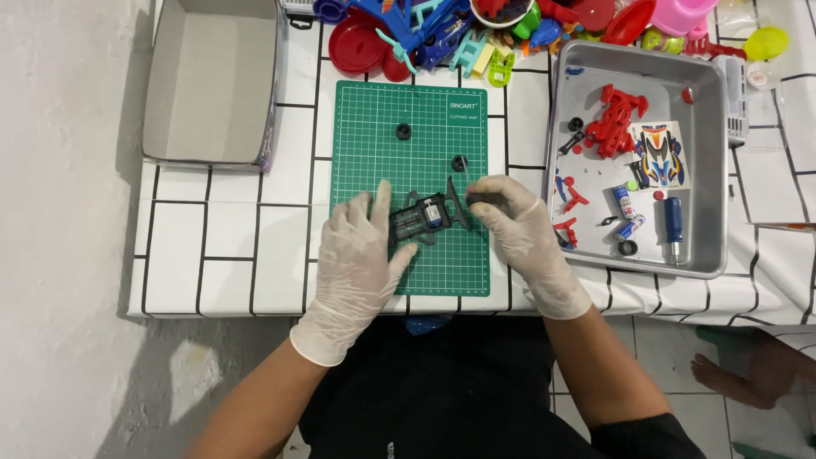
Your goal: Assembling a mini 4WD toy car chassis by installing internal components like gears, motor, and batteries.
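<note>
Gloved left hand (357, 259) steadies a dark toy-car chassis (427, 217) mid-mat; right hand (520, 228) pinches a small black wheel (476, 199) at its 2 o'clock. Two loose wheels (404, 131) lie at 12, metal tray (718, 170) at 3.

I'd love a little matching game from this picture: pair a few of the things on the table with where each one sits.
Things:
1. dark toy car chassis
2. two loose black wheels
3. red plastic parts
4. cardboard box

Places:
a. in the metal tray
b. at the table's left end
c. between the gloved hands
d. on the green mat, beyond the hands

Pairs: 1-c, 2-d, 3-a, 4-b
</note>
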